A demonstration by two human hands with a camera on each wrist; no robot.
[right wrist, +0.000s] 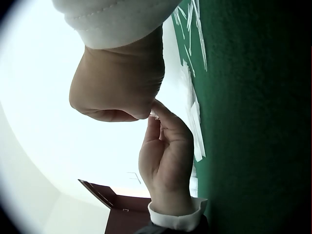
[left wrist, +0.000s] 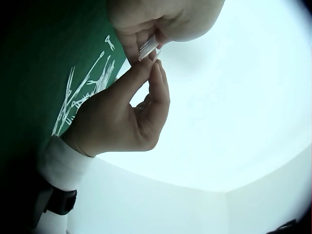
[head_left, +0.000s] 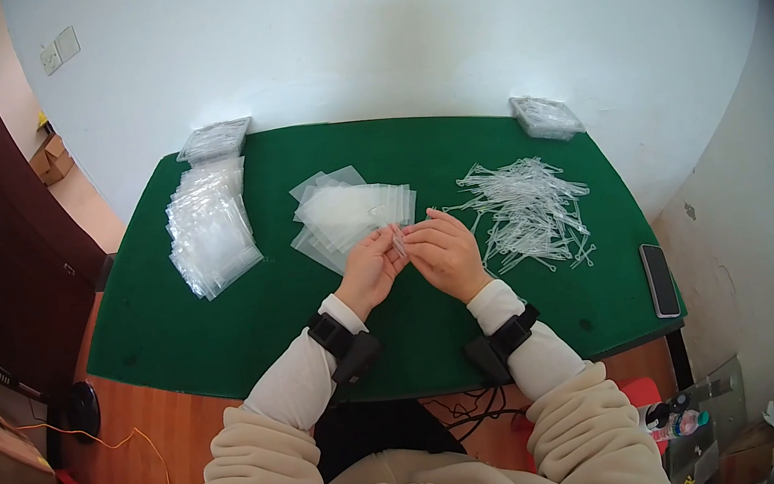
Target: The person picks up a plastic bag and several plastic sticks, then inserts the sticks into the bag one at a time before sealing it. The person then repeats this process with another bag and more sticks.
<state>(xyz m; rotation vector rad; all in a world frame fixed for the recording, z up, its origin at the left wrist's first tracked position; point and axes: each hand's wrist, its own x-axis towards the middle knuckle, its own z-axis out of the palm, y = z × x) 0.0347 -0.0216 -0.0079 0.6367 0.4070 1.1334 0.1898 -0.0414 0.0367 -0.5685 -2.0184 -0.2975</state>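
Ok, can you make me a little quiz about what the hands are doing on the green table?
1. True or false: both hands pinch one small bundle of clear plastic sticks.
2. Which side of the green table holds the loose heap of sticks? A) the person's left B) the person's right C) neither side
3. What dark flat thing lies near the table's right edge?

Key
1. True: the left hand and right hand meet on it.
2. B; the stack of clear bags lies on the left.
3. A phone.
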